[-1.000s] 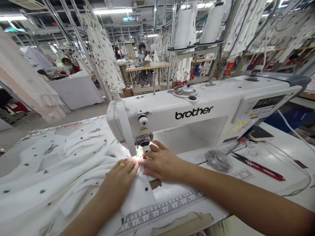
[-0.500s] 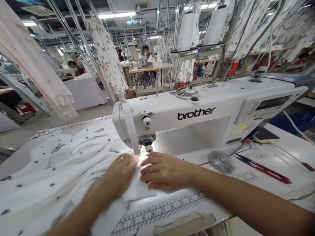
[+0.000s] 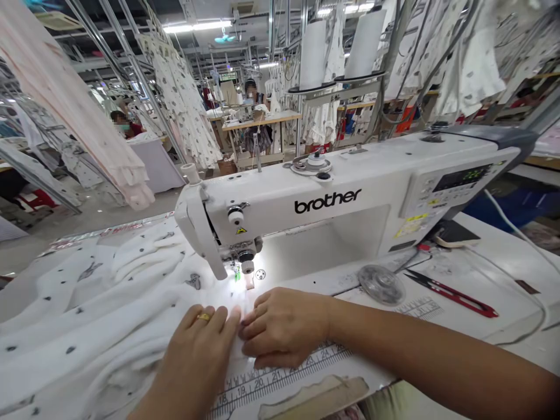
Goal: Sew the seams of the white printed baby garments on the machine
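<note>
White fabric with small dark motifs (image 3: 131, 291) lies in loose folds on the left of the table and runs up to the lit needle area of the sewing machine (image 3: 280, 204). My left hand (image 3: 203, 341), with a gold ring, grips the fabric in front of the presser foot, its fingers curled. Close beside it, my right hand (image 3: 284, 326) has its bent fingers closed on the fabric's right edge. The two hands' fingertips nearly meet. Fabric between and under the fingers is partly hidden. A green spot (image 3: 237, 273) shows beside the needle.
A printed ruler scale (image 3: 271, 379) runs along the table's front. To the right lie a clear bobbin disc (image 3: 382, 284), red-handled thread snips (image 3: 452, 293) and a dark flat pad (image 3: 457, 233). Thread cones (image 3: 312, 55) stand behind the machine. Co-workers sit farther back.
Both hands have moved back from the needle toward the table's front, with the fabric between them. The needle area is now uncovered. The view has shifted slightly, and the machine's display reads differently.
</note>
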The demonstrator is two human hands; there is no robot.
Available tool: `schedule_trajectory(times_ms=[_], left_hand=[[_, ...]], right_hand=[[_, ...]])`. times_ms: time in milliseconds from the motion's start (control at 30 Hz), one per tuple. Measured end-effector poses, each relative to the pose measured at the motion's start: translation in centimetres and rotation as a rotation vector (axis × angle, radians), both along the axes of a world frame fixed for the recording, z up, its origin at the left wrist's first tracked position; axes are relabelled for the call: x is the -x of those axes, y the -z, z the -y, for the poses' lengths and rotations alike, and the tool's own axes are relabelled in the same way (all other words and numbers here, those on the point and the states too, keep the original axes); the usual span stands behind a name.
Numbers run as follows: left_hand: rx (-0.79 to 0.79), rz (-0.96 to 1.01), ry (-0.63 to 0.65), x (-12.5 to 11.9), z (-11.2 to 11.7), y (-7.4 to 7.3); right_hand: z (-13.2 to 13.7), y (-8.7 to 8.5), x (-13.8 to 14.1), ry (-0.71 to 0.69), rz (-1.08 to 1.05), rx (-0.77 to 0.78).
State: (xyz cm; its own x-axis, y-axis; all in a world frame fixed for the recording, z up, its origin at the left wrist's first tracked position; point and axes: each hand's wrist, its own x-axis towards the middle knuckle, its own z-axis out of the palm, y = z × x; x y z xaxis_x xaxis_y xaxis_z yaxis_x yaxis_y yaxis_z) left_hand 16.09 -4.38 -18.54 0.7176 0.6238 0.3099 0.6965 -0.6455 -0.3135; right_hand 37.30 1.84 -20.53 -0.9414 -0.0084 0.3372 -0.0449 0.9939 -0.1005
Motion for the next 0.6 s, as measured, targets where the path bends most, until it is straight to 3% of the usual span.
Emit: schedule_trajectory(times_ms=[133, 333, 600], left_hand=[[0.041, 0.030, 0.004, -0.3, -0.8, 1.1], [0.090, 0.078, -0.037, 0.3, -2.2, 0.4], [0.152, 0.249, 0.066, 0.5, -2.3, 1.2]], right_hand=[[0.0, 0.2, 0.0, 0.006, 0.009, 0.041], [0.0, -0.1, 0.1, 0.054, 0.043, 0.052], [0.0, 0.4, 0.2, 0.008, 0.004, 0.073]])
